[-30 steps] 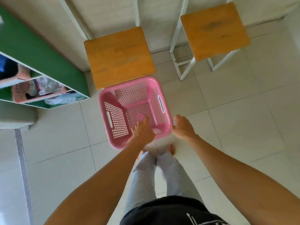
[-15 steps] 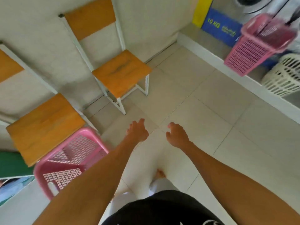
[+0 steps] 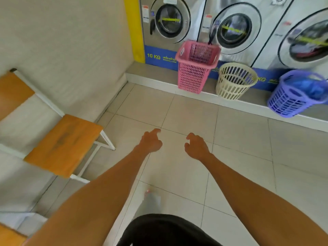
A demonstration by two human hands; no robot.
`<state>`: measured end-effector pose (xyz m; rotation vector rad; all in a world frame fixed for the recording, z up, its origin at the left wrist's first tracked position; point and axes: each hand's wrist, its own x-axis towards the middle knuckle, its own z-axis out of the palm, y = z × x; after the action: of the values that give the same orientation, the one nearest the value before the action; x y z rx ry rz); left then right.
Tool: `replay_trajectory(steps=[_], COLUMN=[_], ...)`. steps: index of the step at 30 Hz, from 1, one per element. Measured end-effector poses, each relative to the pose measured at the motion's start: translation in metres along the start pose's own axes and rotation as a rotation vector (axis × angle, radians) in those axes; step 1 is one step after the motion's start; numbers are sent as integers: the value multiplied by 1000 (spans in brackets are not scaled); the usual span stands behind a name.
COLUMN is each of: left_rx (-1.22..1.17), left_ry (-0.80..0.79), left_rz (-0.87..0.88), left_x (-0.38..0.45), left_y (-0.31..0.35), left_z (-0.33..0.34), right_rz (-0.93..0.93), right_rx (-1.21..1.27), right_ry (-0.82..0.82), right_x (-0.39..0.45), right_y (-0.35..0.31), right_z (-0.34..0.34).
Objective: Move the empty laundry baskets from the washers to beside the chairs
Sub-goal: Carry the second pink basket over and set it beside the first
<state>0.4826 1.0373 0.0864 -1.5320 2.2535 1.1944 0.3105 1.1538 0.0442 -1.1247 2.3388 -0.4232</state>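
Observation:
A tall pink basket [image 3: 194,68] stands empty on the raised step in front of the washers [image 3: 168,22]. To its right sits a round cream basket [image 3: 234,80], also empty. Further right a purple basket [image 3: 292,95] leans on the step with blue cloth inside. My left hand [image 3: 150,142] and my right hand [image 3: 196,145] hang over the tiled floor, fingers loosely curled, holding nothing. Both hands are well short of the baskets. An orange-seated chair [image 3: 63,142] with a white frame stands at the left by the wall.
The grey step [image 3: 156,75] runs along the washers' base with a white kerb. A yellow pillar [image 3: 134,29] marks the corner. A second orange chair seat [image 3: 9,237] shows at the bottom left. My feet and dark shorts are below.
I have turned right from the chairs toward the washers. The pink basket set down by the chair has left the view. Both hands stay empty.

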Motion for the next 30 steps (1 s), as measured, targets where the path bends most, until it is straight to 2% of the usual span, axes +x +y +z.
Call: replay_trajectory(steps=[8, 12, 16, 21, 26, 30], left_rx=[50, 124, 171, 167, 205, 180], left_ry=[-94, -123, -118, -153, -186, -127], left_rz=[123, 164, 201, 254, 269, 260], left_x=[136, 206, 267, 328, 411, 489], left_y=[91, 135, 185, 239, 276, 307], left_z=[-19, -46, -76, -86, -96, -112], right_rz=[86, 152, 171, 251, 255, 257], right_rx=[3, 8, 29, 50, 53, 77], right_ry=[56, 26, 65, 25, 9, 10], right_x=[118, 177, 240, 305, 398, 489], right_y=[25, 30, 35, 46, 61, 76], right_z=[-55, -82, -109, -132, -160, -194])
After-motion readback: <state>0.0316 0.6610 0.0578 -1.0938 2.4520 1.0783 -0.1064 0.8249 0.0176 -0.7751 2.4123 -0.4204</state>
